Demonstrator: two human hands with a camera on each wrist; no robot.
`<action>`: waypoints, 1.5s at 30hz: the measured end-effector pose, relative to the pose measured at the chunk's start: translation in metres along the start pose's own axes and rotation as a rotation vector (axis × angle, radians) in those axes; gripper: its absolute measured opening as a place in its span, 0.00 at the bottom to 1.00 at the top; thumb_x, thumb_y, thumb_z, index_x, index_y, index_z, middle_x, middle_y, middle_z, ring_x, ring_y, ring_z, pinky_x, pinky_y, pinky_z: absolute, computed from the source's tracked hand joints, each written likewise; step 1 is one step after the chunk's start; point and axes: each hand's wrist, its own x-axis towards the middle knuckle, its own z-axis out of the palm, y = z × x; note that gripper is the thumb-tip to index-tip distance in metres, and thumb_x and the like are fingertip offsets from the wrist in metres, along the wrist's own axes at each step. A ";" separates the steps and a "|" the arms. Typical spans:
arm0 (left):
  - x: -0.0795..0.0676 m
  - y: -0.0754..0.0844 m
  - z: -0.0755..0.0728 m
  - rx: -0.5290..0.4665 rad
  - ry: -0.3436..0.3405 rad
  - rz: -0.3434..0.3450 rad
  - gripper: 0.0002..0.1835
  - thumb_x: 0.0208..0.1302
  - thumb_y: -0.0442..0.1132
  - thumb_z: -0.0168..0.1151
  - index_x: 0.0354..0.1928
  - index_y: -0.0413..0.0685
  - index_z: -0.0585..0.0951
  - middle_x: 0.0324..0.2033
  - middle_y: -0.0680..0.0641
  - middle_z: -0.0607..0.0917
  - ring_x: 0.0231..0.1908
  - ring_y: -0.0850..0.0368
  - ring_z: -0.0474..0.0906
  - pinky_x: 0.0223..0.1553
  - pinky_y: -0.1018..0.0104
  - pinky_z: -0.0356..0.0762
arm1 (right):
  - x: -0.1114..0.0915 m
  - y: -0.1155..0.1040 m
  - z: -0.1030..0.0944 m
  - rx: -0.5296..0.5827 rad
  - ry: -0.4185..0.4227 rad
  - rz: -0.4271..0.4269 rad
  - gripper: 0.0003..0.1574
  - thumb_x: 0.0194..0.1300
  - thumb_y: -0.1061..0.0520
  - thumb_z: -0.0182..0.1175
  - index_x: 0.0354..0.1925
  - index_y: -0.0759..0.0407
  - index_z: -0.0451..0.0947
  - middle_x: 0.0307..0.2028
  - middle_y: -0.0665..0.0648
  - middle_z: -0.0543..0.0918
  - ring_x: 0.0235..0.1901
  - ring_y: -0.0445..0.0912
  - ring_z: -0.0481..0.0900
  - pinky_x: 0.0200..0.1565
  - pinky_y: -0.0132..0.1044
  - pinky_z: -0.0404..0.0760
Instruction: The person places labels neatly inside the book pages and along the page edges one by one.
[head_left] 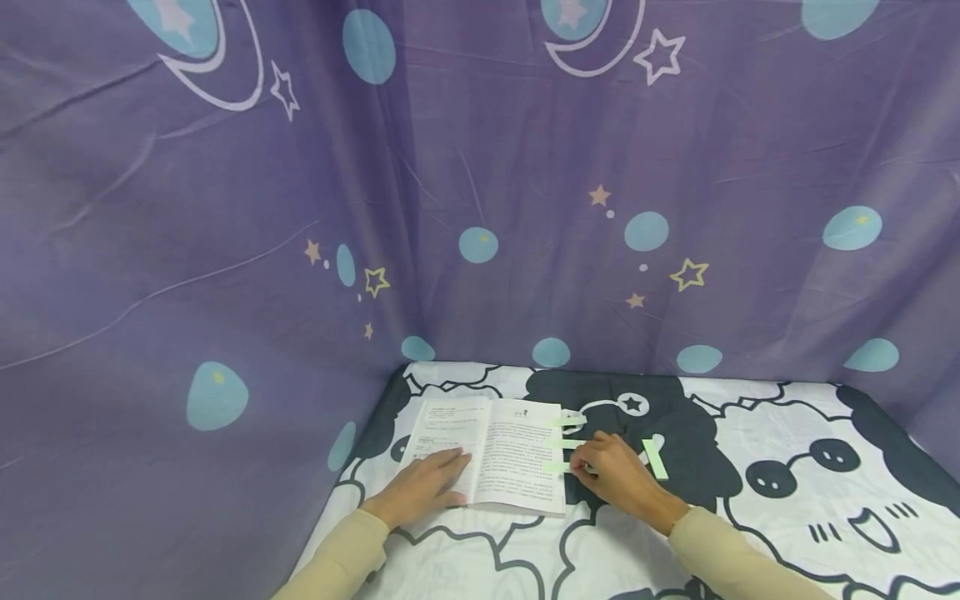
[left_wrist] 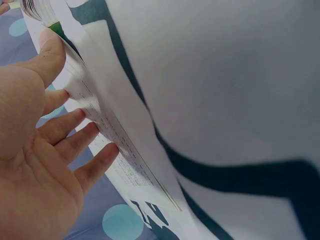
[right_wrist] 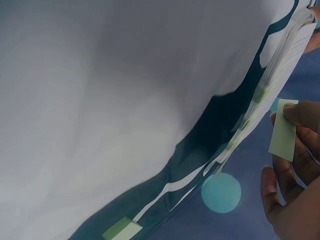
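Note:
An open book of printed pages lies on the patterned cloth. My left hand rests on its left page near the lower edge; in the left wrist view the fingers lie spread and fairly straight on the paper, with the thumb by the book's bottom edge. Beside the right page, my right hand pinches a pale green sticky note between thumb and fingers. Several pale green tabs stick out from the right page's edge, the top one among them.
A small green sticky-note pad lies on the cloth to the right of my right hand. The black-and-white cartoon cloth covers the surface. A purple curtain with moons and stars hangs behind and at the left.

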 end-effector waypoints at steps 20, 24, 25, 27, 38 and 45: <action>0.000 0.000 0.001 -0.012 0.000 0.003 0.39 0.70 0.58 0.61 0.76 0.45 0.68 0.73 0.39 0.69 0.72 0.40 0.66 0.69 0.38 0.68 | 0.011 -0.020 0.017 -0.035 -0.102 -0.028 0.12 0.53 0.60 0.79 0.30 0.48 0.85 0.30 0.43 0.86 0.31 0.39 0.70 0.34 0.35 0.72; 0.000 0.000 0.002 -0.004 -0.005 -0.002 0.39 0.70 0.59 0.60 0.76 0.47 0.68 0.74 0.40 0.69 0.72 0.41 0.66 0.69 0.39 0.68 | 0.010 -0.022 0.020 -0.048 -0.120 -0.061 0.12 0.53 0.60 0.79 0.30 0.47 0.85 0.31 0.43 0.85 0.33 0.39 0.71 0.35 0.37 0.73; 0.000 0.000 0.002 -0.005 -0.007 -0.004 0.39 0.70 0.59 0.60 0.76 0.47 0.68 0.74 0.40 0.69 0.72 0.42 0.66 0.69 0.39 0.68 | 0.009 -0.022 0.021 -0.050 -0.122 -0.071 0.11 0.53 0.60 0.79 0.30 0.47 0.86 0.31 0.43 0.85 0.33 0.39 0.71 0.36 0.37 0.74; 0.000 0.000 0.001 -0.009 -0.009 -0.009 0.39 0.70 0.59 0.60 0.76 0.47 0.68 0.74 0.40 0.69 0.72 0.42 0.66 0.69 0.40 0.68 | 0.010 -0.023 0.021 -0.053 -0.125 -0.090 0.09 0.55 0.59 0.78 0.31 0.47 0.87 0.31 0.42 0.85 0.34 0.39 0.71 0.36 0.37 0.74; 0.000 0.002 -0.002 -0.009 -0.015 -0.023 0.39 0.70 0.59 0.61 0.76 0.47 0.68 0.74 0.40 0.68 0.72 0.41 0.65 0.70 0.39 0.67 | 0.014 -0.023 0.015 -0.088 -0.175 -0.155 0.06 0.58 0.59 0.76 0.31 0.46 0.90 0.31 0.43 0.86 0.34 0.39 0.68 0.38 0.37 0.72; 0.000 0.002 -0.001 -0.012 -0.008 -0.022 0.39 0.70 0.59 0.60 0.76 0.48 0.68 0.74 0.40 0.68 0.72 0.41 0.65 0.69 0.38 0.68 | 0.013 -0.025 0.014 -0.115 -0.180 -0.173 0.09 0.57 0.60 0.76 0.34 0.46 0.90 0.33 0.43 0.84 0.35 0.41 0.69 0.39 0.38 0.71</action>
